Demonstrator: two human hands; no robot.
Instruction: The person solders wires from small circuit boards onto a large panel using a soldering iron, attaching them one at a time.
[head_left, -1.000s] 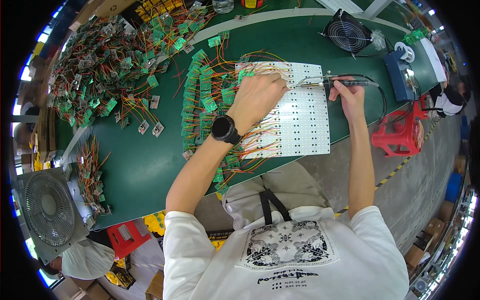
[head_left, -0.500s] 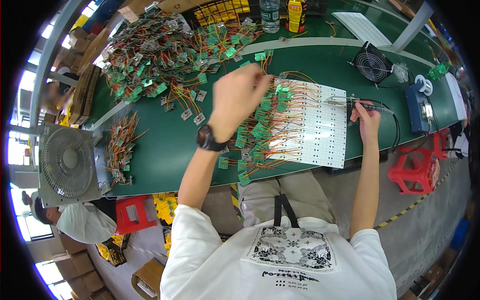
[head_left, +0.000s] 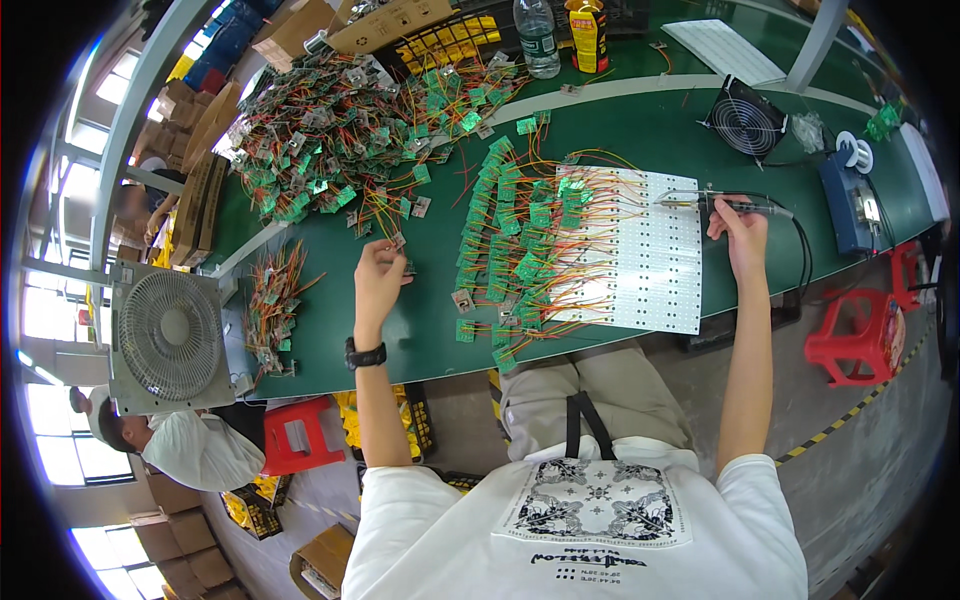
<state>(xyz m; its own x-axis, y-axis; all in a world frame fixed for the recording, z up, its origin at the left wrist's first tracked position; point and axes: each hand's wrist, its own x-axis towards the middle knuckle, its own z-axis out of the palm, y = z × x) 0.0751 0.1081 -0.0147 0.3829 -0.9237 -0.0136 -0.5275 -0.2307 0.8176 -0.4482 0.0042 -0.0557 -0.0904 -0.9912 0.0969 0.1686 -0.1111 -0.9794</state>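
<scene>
My left hand (head_left: 380, 283), with a dark watch at the wrist, is at the near edge of the loose wired boards, its fingers closed on a small circuit board (head_left: 398, 242) with thin wires. My right hand (head_left: 740, 240) grips a soldering iron (head_left: 745, 206) with a thin bent metal guide. The iron's tip is over the right part of a white perforated panel (head_left: 655, 270). Rows of green circuit boards (head_left: 497, 230) lie along the panel's left side, their red and yellow wires (head_left: 590, 255) reaching across it.
A large heap of wired boards (head_left: 330, 140) fills the back left of the green table (head_left: 420, 320). A wire bundle (head_left: 275, 300) and a grey fan (head_left: 172, 335) are at the left. A black fan (head_left: 742, 120), blue soldering station (head_left: 848, 205) and solder spool (head_left: 853, 150) stand right.
My left hand has moved left and nearer, from above the rows of boards to the loose boards by the heap. My right hand keeps the iron over the panel. The view has shifted slightly.
</scene>
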